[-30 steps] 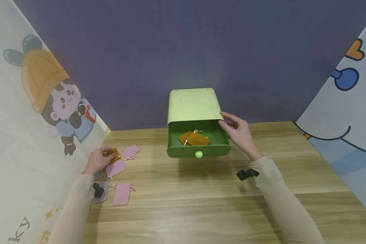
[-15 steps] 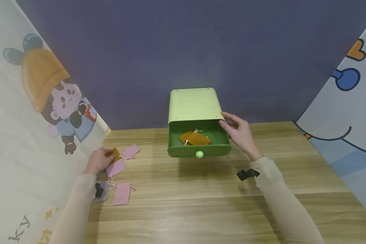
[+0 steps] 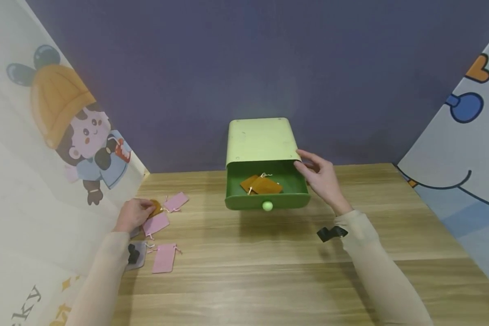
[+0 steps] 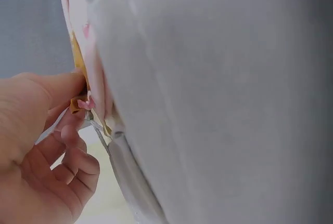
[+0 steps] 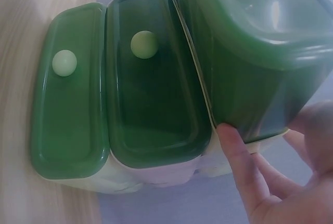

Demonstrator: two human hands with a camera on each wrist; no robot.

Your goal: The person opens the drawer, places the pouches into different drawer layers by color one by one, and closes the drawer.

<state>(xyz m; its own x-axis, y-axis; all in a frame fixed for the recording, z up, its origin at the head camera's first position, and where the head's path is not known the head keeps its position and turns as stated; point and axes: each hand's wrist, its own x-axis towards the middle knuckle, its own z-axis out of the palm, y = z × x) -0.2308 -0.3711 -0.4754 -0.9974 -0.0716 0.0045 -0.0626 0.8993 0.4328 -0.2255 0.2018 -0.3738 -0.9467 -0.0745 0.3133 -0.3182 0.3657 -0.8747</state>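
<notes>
At the left of the table my left hand (image 3: 133,214) pinches an orange-brown drawstring pouch (image 3: 156,208) between thumb and fingers; the left wrist view shows the pouch's edge (image 4: 78,57) there. Pink drawstring pouches (image 3: 176,202) lie close by, and grey ones (image 3: 137,256) are partly under the wrist. My right hand (image 3: 321,179) touches the front right corner of a pale green drawer cabinet (image 3: 262,140), its fingers extended. The cabinet's top green drawer (image 3: 236,202) is pulled out. Inside it lie orange-brown pouches (image 3: 266,185) with pale cords.
Two more green drawers (image 5: 156,89) with round knobs, pushed in, show below the top one in the right wrist view. A dark back wall (image 3: 187,90) stands behind the cabinet. Printed side panels (image 3: 32,181) border the wood-grain table (image 3: 244,276).
My left hand has shifted slightly over the orange-brown pouch, covering more of it. My right hand stays at the cabinet corner, and the drawer has not moved.
</notes>
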